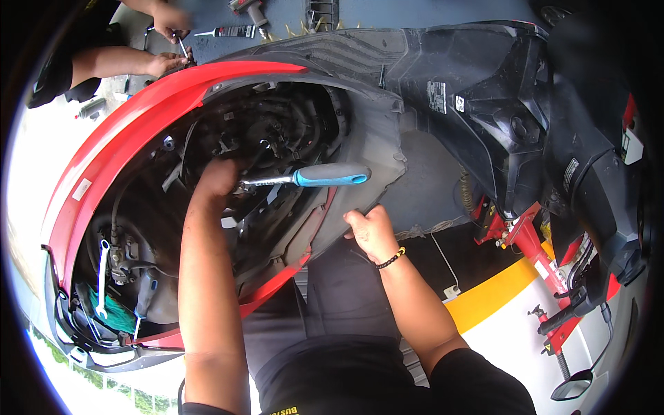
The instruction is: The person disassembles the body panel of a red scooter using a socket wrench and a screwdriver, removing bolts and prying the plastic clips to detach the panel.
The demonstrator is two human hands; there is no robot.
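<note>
My left hand (218, 177) reaches into the dark cavity of the red scooter body (131, 121), at the head of a ratchet wrench (330, 176) with a blue-and-grey handle; its fingers are hidden. The wrench lies horizontally across the cavity, its handle free of both hands. My right hand (368, 228) grips the lower edge of a grey plastic panel (370, 138) below that handle, fingers curled under it. A combination spanner (103, 280) and a screwdriver (146, 294) rest at the cavity's lower left, near green material (117, 317).
A co-worker's two hands (166, 62) hold a thin tool at upper left. Tools, including an impact gun (252, 14), lie beyond the scooter. Black body panels (477, 104) extend right, over a red stand (538, 266) and a mirror (573, 386).
</note>
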